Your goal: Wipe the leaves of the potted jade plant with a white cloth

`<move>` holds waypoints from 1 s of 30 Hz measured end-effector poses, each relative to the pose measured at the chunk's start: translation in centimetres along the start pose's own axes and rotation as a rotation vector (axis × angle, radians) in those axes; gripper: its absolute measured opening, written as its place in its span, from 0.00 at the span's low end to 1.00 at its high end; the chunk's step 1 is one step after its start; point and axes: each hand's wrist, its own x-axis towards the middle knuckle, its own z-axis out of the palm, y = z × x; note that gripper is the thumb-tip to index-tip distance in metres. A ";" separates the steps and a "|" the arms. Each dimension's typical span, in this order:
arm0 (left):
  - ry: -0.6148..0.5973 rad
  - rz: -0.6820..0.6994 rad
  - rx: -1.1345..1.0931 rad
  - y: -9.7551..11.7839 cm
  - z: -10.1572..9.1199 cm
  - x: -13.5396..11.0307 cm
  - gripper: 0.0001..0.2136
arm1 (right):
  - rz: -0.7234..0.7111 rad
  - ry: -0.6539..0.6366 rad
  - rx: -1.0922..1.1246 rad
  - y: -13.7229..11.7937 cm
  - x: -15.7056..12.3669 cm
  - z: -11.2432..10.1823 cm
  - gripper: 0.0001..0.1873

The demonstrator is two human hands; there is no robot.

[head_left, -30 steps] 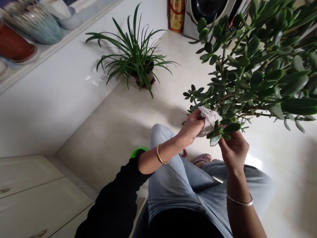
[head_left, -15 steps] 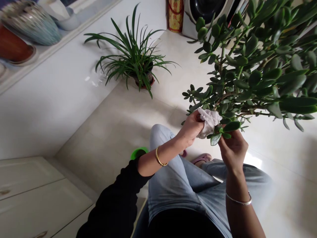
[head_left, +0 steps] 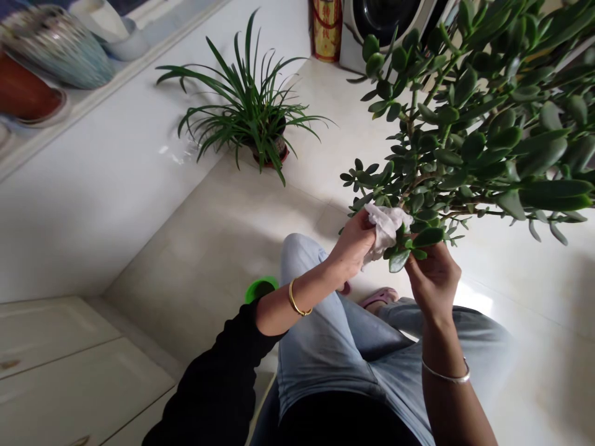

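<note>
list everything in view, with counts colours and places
jade plant: one, green, upper right
cloth: one, white, crumpled against jade leaves
spider plant: one, green, potted by wall
round thing: one, green, floor beside knee
slippers: two, pink, floor past the knees
canister: one, red and gold, top centre
washer: one, white, top
bowls: several, blue, brown, white, ledge top left
cabinet: one, white, lower left
bangles: two, gold left wrist, silver right wrist
left hand: one, grips cloth
right hand: one, pinches jade plant leaves

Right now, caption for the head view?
Left hand holds a white cloth against jade plant leaves; right hand pinches a leaf.
</note>
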 end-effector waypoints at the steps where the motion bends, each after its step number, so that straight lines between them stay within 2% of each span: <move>1: -0.019 -0.014 0.015 0.1 -0.2 0.0 0.14 | 0.001 0.005 -0.004 0.0 0.0 0.0 0.12; 5: -0.098 -0.041 0.034 0.2 -0.8 0.2 0.17 | 0.008 0.012 -0.015 0.0 0.0 0.0 0.12; 9: -0.098 -0.002 0.067 0.3 -0.7 0.4 0.17 | -0.003 0.019 -0.008 -0.1 0.0 -0.1 0.12; 24: 0.081 0.078 -0.033 0.1 0.5 0.2 0.14 | -0.037 -0.008 -0.024 -0.1 0.0 0.0 0.09; 30: 0.122 0.087 -0.113 0.8 -0.4 -1.0 0.15 | -0.067 0.024 -0.027 -0.2 0.3 0.1 0.08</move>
